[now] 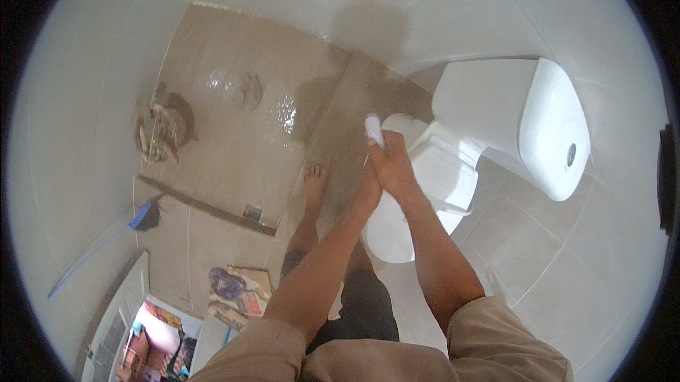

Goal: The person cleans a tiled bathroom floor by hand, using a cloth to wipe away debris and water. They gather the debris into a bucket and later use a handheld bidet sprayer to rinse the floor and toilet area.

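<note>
Both my hands come together over the near side of the white toilet. They close round a white rod-like thing whose rounded end points away from me; its exact kind does not show. My right hand wraps it from the right. Pressed against that hand, my left hand also grips, its fingers largely covered. The toilet's lid and seat stand partly behind my right forearm. My bare foot is on the floor, left of the hands.
A wet tiled shower floor with a low edge lies left. A bundle of items sits by its wall. The toilet cistern stands right. A blue-handled brush leans left, and a patterned mat lies near the doorway.
</note>
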The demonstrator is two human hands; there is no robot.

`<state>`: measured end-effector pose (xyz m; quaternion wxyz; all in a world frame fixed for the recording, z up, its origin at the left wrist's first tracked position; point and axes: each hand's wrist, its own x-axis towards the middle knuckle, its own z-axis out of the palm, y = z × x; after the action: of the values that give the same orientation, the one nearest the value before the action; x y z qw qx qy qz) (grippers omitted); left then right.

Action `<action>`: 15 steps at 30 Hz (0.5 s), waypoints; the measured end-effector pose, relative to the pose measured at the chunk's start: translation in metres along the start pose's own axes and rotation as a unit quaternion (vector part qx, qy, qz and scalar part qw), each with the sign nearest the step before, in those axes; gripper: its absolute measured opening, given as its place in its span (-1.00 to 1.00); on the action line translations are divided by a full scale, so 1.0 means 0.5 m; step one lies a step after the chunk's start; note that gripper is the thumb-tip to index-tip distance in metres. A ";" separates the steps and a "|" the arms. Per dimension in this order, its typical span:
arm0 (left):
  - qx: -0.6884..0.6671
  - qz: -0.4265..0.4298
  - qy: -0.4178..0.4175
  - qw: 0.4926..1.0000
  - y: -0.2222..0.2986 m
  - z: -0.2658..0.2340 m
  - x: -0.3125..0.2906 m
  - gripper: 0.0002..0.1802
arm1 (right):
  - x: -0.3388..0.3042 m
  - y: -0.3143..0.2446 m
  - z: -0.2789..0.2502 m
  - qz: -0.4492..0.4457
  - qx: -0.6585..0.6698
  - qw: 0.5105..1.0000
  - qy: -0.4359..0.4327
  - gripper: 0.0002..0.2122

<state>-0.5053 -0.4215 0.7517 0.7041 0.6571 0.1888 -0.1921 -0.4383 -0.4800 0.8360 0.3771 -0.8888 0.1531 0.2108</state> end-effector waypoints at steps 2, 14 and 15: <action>0.063 0.009 -0.026 0.998 0.005 -0.021 -0.013 -0.41 | -0.013 -0.006 -0.014 -0.020 0.007 1.000 0.006 -0.52; 0.182 0.008 0.077 0.980 0.047 -0.238 -0.032 -0.77 | -0.108 -0.021 -0.110 0.007 0.139 0.987 -0.085 -0.50; 0.122 -0.004 0.095 0.988 0.076 -0.239 -0.033 -0.81 | -0.123 -0.030 -0.124 0.024 0.128 0.987 -0.094 -0.49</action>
<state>-0.5014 -0.2995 0.7847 0.5969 0.7523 0.2329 -0.1534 -0.4690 -0.5086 0.9143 0.4953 -0.8054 0.1639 0.2813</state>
